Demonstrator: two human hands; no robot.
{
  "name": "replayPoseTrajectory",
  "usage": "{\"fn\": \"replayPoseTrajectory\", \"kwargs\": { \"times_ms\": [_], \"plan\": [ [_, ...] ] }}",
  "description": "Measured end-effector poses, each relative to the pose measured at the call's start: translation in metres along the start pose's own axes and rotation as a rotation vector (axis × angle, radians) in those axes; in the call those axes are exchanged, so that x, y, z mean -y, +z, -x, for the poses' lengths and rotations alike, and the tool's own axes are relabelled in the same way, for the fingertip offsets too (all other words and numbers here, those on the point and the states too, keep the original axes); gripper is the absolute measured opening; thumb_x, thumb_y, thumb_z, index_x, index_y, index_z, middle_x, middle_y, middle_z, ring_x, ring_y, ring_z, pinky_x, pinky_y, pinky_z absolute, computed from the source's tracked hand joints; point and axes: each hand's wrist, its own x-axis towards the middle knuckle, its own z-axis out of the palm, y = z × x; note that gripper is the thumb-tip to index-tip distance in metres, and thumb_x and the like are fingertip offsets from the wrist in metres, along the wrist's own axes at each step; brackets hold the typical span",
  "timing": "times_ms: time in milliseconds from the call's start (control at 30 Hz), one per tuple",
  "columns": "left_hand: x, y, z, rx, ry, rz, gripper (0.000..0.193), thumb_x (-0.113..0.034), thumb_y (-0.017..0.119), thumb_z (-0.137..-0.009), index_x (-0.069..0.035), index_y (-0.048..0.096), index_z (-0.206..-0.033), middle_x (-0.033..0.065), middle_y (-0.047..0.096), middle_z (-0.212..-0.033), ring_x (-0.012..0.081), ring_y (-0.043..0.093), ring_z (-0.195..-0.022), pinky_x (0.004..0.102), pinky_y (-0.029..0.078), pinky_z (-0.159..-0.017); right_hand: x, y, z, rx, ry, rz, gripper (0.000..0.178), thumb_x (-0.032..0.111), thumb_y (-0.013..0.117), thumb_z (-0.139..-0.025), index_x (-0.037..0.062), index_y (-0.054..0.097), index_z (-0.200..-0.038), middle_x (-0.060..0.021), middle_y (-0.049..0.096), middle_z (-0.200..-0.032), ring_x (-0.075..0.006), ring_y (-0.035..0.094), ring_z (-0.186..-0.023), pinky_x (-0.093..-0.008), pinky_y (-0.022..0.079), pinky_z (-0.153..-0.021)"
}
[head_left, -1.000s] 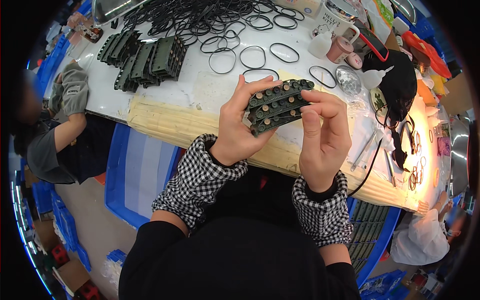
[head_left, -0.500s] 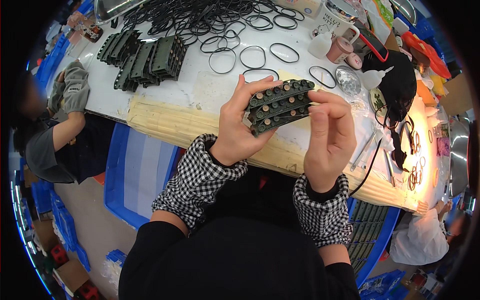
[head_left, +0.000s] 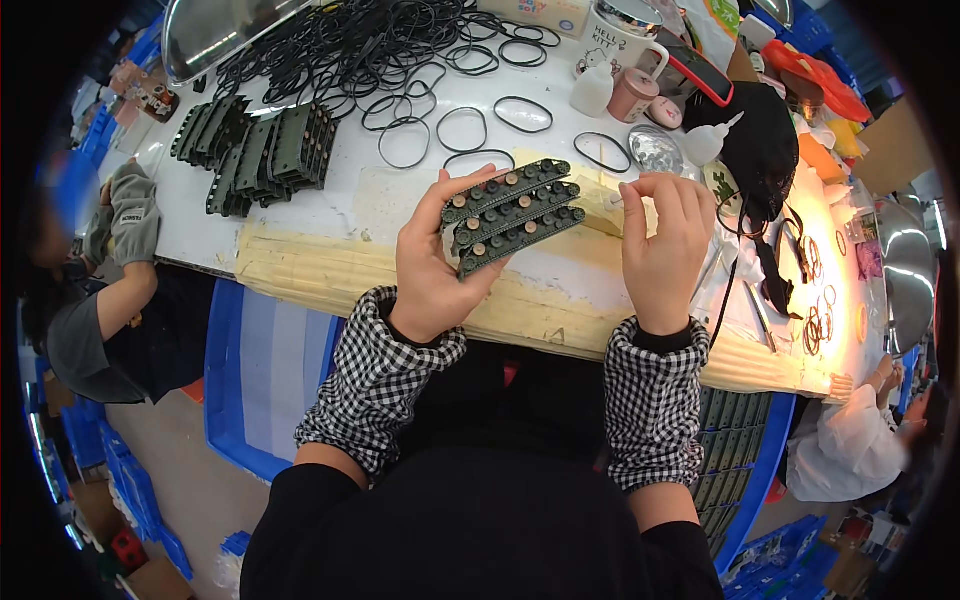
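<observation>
My left hand (head_left: 437, 262) is closed around three dark green toy tank wheel strips (head_left: 518, 207), stacked edge to edge above the table's front edge. Round green and tan wheels run along each strip. To the right, apart from the strips, my right hand (head_left: 667, 245) has thumb and forefinger pinched together. A tiny pale bit shows at those fingertips, too small to name. On the left of the table stand stacked green strips (head_left: 285, 152) of the same sort. Loose black rubber bands (head_left: 404, 142) lie beyond my hands, with a large heap (head_left: 330, 50) of them further back.
A mug (head_left: 617, 45), a squeeze bottle (head_left: 708, 140), a phone (head_left: 697, 72) and a black cloth item (head_left: 752, 150) crowd the right side. Blue bins (head_left: 222, 385) flank me below the table. A person's gray sleeve (head_left: 135, 215) is at the left.
My right hand has drawn away from the strips to the right. My left hand keeps its hold on them. The whole view has shifted slightly.
</observation>
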Motion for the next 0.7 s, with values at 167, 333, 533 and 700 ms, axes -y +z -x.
{"fn": "replayPoseTrajectory", "kwargs": {
  "times_ms": [167,333,533,700],
  "plan": [
    [-0.014,-0.001,0.001,0.02,-0.195,0.172,0.056,0.012,0.066,-0.078,0.003,0.044,-0.128,0.0177,0.058,-0.126,0.0217,0.059,-0.116,0.0381,0.039,-0.108,-0.001,-0.004,0.001,0.005,0.03,-0.052,0.018,0.01,0.07,-0.082,0.0053,0.063,-0.098,-0.0087,0.064,-0.096,-0.0297,0.054,-0.096,-0.0416,0.042,-0.084],
    [-0.026,-0.017,0.0,0.027,-0.46,0.499,0.042,0.005,0.067,-0.083,0.003,0.051,-0.122,0.0113,0.064,-0.116,0.0165,0.06,-0.11,0.0313,0.047,-0.098,0.025,-0.035,-0.007,0.068,-0.18,-0.245,0.056,0.019,0.076,-0.074,0.0086,0.058,-0.125,-0.0097,0.059,-0.12,-0.0305,0.053,-0.11,-0.0443,0.041,-0.095],
    [-0.051,-0.029,-0.001,0.082,-0.674,0.507,0.037,0.0,0.068,-0.085,0.003,0.054,-0.12,0.0084,0.064,-0.112,0.0143,0.061,-0.103,0.0288,0.048,-0.092,0.075,-0.025,-0.012,0.336,-0.51,0.001,0.06,0.017,0.063,-0.079,0.016,0.051,-0.137,-0.0085,0.058,-0.122,-0.0259,0.056,-0.114,-0.0445,0.042,-0.101],
    [-0.059,-0.058,-0.005,0.149,-0.747,0.443,0.031,-0.009,0.068,-0.088,0.004,0.059,-0.115,0.0068,0.065,-0.106,0.0125,0.06,-0.099,0.0277,0.048,-0.088,0.09,0.0,-0.013,0.428,-0.476,-0.098,0.057,0.012,0.061,-0.08,0.0067,0.05,-0.136,-0.0103,0.061,-0.101,-0.0255,0.06,-0.092,-0.0384,0.051,-0.076]
  ]
}}
